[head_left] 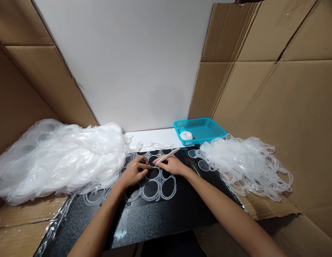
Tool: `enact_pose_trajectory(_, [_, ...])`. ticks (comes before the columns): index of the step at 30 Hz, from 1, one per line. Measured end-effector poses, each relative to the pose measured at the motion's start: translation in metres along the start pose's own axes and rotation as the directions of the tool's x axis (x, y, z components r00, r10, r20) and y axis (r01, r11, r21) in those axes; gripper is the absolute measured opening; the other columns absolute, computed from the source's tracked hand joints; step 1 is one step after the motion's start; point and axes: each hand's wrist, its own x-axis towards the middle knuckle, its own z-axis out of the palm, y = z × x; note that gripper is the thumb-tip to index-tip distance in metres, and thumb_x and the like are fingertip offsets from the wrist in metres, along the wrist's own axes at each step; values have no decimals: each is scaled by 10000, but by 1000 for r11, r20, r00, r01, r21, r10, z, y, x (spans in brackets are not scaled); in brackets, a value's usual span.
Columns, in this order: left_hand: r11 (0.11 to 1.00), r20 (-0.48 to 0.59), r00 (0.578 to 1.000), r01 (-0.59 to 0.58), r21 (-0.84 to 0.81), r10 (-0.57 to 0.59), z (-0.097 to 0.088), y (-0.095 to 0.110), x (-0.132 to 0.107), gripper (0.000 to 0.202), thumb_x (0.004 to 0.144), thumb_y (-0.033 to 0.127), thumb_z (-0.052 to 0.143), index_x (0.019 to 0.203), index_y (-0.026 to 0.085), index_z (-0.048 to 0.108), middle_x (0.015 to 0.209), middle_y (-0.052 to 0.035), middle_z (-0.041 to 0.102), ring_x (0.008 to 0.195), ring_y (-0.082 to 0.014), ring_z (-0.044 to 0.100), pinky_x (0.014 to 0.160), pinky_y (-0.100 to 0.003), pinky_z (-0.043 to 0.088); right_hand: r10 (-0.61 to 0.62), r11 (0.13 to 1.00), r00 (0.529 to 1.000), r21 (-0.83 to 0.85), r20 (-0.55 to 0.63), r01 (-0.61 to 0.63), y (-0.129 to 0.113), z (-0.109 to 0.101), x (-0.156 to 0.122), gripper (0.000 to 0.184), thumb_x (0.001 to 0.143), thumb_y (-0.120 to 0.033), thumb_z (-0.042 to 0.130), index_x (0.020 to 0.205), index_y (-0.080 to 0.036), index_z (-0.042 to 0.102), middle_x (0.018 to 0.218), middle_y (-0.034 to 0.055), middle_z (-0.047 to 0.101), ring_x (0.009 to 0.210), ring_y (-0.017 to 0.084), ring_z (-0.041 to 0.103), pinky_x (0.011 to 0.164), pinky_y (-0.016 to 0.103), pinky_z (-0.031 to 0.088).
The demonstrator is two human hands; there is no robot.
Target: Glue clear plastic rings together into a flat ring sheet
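In the middle of the black work surface lies a clear plastic sheet of joined rings. My left hand rests on the sheet's left part, fingers stretched and somewhat apart, with the index fingertip near the centre. Between the fingers of my right hand is a slim white pen-shaped tool, slanting up to the right. Its lower tip points at the sheet close to my left fingertips; the tip itself is too small to make out.
A large heap of clear ringed plastic sheets lies left. Tangled plastic ring scraps are piled right. Behind stands a turquoise basket with a white round stack inside. Cardboard walls and a white panel enclose the black table.
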Motion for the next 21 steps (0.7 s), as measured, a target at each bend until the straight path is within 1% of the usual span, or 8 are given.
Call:
enact_pose_trajectory(3, [1000, 5, 1000, 10, -4, -10, 0, -1, -1, 332, 863, 156, 591, 996, 282, 868, 1073, -77, 676, 1074, -253, 632, 1016, -444, 502, -25, 999, 1000, -44, 7, 25, -2, 0, -1, 206, 981, -278, 650, 1077, -233, 827, 1131, 63, 818, 1081, 245, 752, 1015, 398, 565])
enact_pose_trajectory(6, [1000, 6, 1000, 28, 0, -28, 2, 0, -1, 307, 876, 166, 590, 980, 270, 860, 1069, -83, 679, 1077, -257, 626, 1017, -453, 498, -55, 995, 998, -83, 9, 55, -4, 1, -1, 204, 991, -249, 644, 1095, -224, 818, 1131, 69, 814, 1092, 242, 746, 1015, 393, 565])
enact_pose_trajectory(11, [998, -12, 998, 55, 24, -55, 4, 3, 2, 247, 919, 236, 592, 933, 242, 839, 1052, -86, 698, 1069, -268, 617, 1020, -469, 490, -228, 958, 972, -163, 65, 236, -4, 7, -2, 211, 1022, -248, 620, 1115, -247, 810, 1222, 56, 793, 1152, 224, 730, 1046, 375, 555])
enact_pose_trajectory(13, [999, 5, 999, 50, 8, -50, 4, 1, 3, 258, 927, 252, 585, 938, 245, 842, 1071, -87, 700, 1087, -269, 613, 1045, -478, 479, -265, 934, 961, -227, 75, 276, -4, 9, -2, 220, 1034, -253, 607, 1119, -257, 810, 1241, 57, 791, 1154, 236, 730, 1046, 389, 551])
enact_pose_trajectory(15, [998, 21, 998, 56, -10, -56, 4, -2, 3, 262, 925, 255, 587, 935, 251, 848, 1102, -91, 700, 1111, -271, 611, 1072, -490, 470, -287, 911, 953, -280, 101, 304, -5, 11, -1, 249, 1041, -225, 579, 1141, -245, 805, 1213, 77, 800, 1104, 252, 742, 1023, 402, 552])
enact_pose_trajectory(17, [997, 26, 997, 67, -22, -67, 4, -6, 2, 249, 912, 248, 607, 924, 259, 855, 1146, -99, 699, 1141, -279, 607, 1099, -503, 463, -288, 905, 952, -297, 101, 305, -4, 12, -1, 277, 1049, -212, 551, 1178, -235, 796, 1193, 94, 804, 1061, 260, 748, 1005, 405, 549])
enact_pose_trajectory(18, [997, 26, 997, 72, -28, -71, 4, -8, 2, 240, 907, 244, 620, 920, 264, 858, 1165, -103, 699, 1157, -283, 605, 1111, -508, 461, -277, 912, 957, -292, 80, 288, -4, 12, -1, 286, 1057, -222, 541, 1197, -239, 791, 1197, 94, 803, 1058, 260, 747, 1002, 402, 547])
enact_pose_trajectory(21, [996, 36, 997, 73, -53, -71, 3, -10, 1, 215, 890, 226, 653, 909, 275, 862, 1179, -108, 707, 1178, -288, 605, 1134, -520, 459, -207, 944, 978, -272, -42, 188, -1, 12, 0, 294, 1072, -283, 538, 1234, -261, 782, 1239, 75, 796, 1074, 256, 744, 1007, 395, 545])
